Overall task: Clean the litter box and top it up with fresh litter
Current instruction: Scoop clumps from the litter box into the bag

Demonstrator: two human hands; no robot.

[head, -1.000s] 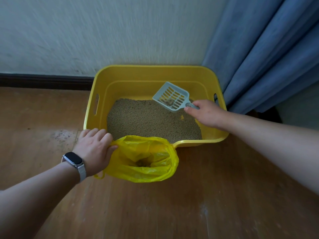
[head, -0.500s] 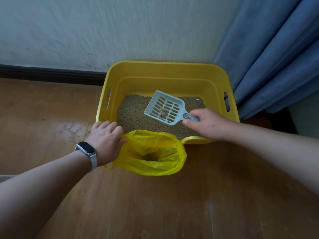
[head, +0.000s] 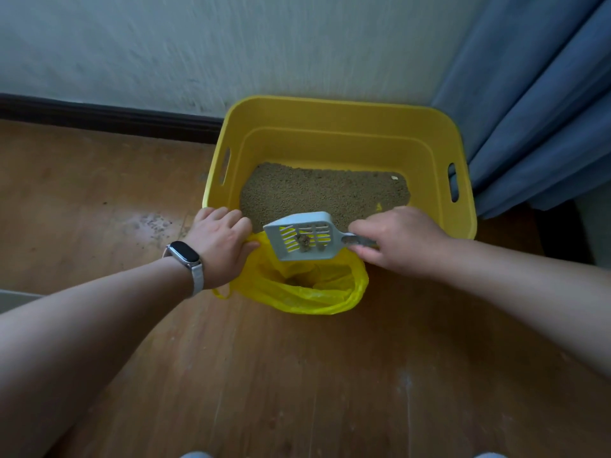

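While the left hand point(head: 220, 239) is pinching the bag point(head: 310, 285) rim open, the right hand point(head: 396, 239), closed around the scoop point(head: 302, 238) handle, is holding what looks like a clump over the bag mouth, ready for a slow tip.

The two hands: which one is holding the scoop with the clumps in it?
The right hand, gripping the grey scoop by its handle over the yellow bag. The left hand, the one with the watch, only holds the bag's edge.

No text, label, brand or number can be read anywhere here. The smartwatch point(head: 183, 254) on the near-left wrist shows a dark, blank screen.
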